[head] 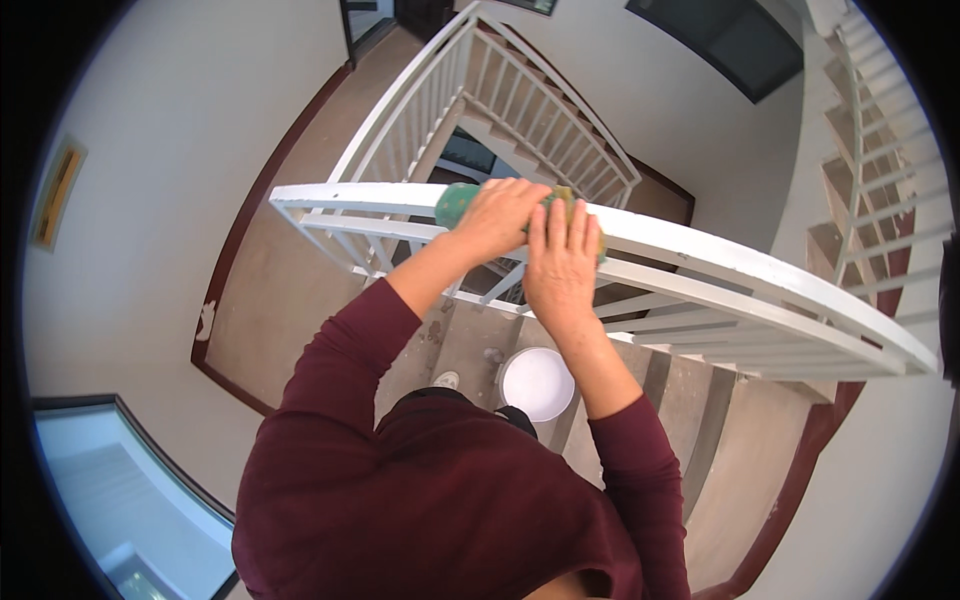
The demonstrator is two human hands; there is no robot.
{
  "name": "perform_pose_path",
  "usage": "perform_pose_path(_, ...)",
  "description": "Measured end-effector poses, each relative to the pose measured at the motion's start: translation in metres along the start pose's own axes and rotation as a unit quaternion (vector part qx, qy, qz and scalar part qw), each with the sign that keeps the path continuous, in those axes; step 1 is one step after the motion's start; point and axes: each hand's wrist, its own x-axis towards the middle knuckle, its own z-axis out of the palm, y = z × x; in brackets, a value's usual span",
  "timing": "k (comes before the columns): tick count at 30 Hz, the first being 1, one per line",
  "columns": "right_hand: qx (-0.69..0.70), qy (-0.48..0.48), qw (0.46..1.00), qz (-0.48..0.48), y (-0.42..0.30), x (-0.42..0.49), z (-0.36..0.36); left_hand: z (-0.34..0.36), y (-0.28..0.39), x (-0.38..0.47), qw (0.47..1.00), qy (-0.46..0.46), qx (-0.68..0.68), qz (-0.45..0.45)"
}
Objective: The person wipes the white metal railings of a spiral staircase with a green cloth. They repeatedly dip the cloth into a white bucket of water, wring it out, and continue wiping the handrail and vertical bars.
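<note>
A green cloth (454, 204) with lighter spots is wrapped over the top rail of a white metal stair railing (697, 244). My left hand (501, 214) curls over the rail and grips the cloth. Right beside it, my right hand (561, 262) presses on the cloth with its fingers stretched across the rail. A yellowish part of the cloth (562, 195) shows past my fingertips. The stretch of rail under both hands is hidden.
Below the railing, a white bucket (538, 384) stands on the concrete stairs (686, 405) by my shoe (446, 379). Beyond the rail drops an open stairwell (469, 154). Another flight of stairs (832, 172) rises at the right. A window (142, 495) lies at lower left.
</note>
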Motion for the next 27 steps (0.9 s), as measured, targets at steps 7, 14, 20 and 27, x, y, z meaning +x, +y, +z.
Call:
perform_pose_path(7, 0.032, -0.027, 0.998, -0.053, -0.038, 0.027, 0.030, -0.018, -0.047, -0.033, 0.995, -0.027, 0.054, -0.081)
perform_pose_path(14, 0.108, 0.023, 0.992, -0.068, -0.016, 0.017, 0.020, -0.013, -0.026, -0.019, 0.989, -0.062, 0.080, -0.110)
perform_pose_path(20, 0.150, 0.139, 0.978, 0.042, 0.042, -0.040, -0.002, 0.033, 0.052, 0.029, 0.999, 0.011, 0.048, 0.022)
perform_pose_path(27, 0.148, 0.284, 0.916, 0.242, 0.170, -0.157, -0.004, 0.085, 0.183, 0.118, 0.987, -0.035, 0.019, 0.157)
